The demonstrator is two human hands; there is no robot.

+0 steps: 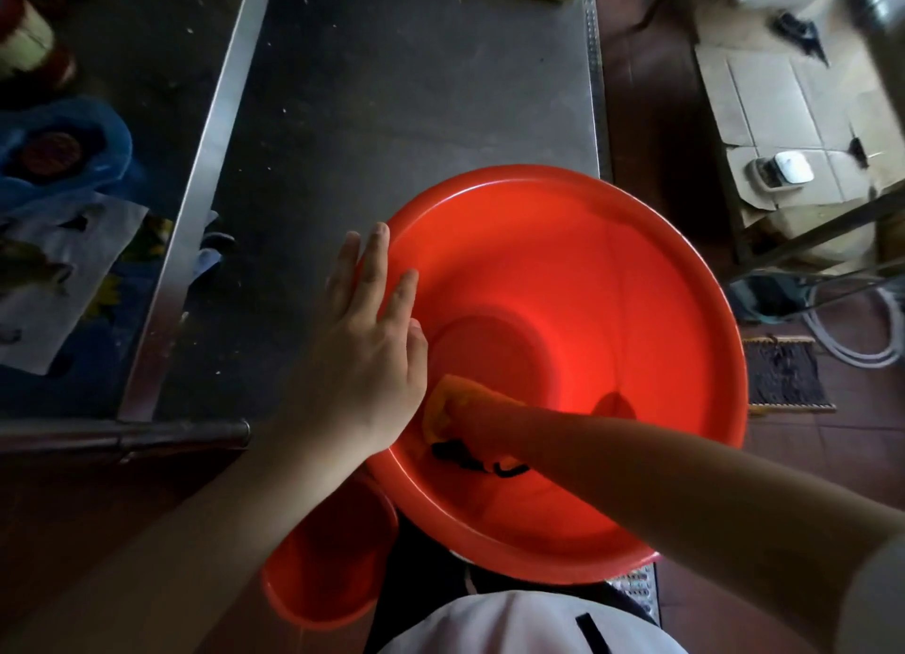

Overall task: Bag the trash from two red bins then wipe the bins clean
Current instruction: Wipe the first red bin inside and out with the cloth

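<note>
**On the steel table: wiping the big red bin**

Far left, a blue bag (73,154) sits open on the side surface, well apart from my work; what it holds is too dim to tell.

Left hand (372,340): fingers straight and spread, palm pressed on the near-left rim of the large red bin (612,271), steadying it on the steel table (392,90).

Small red bin (328,570): low, beside my body, under the large one's edge.

Right hand (470,433): down inside the large bin, pressing an orange cloth (445,404) against the near wall. Fingers are hidden by cloth and forearm; I cannot tell how they curl.

Judgement: bagging looks done, wiping under way. Next move calls for sweeping the cloth round the wall and floor, left hand bracing.
</note>
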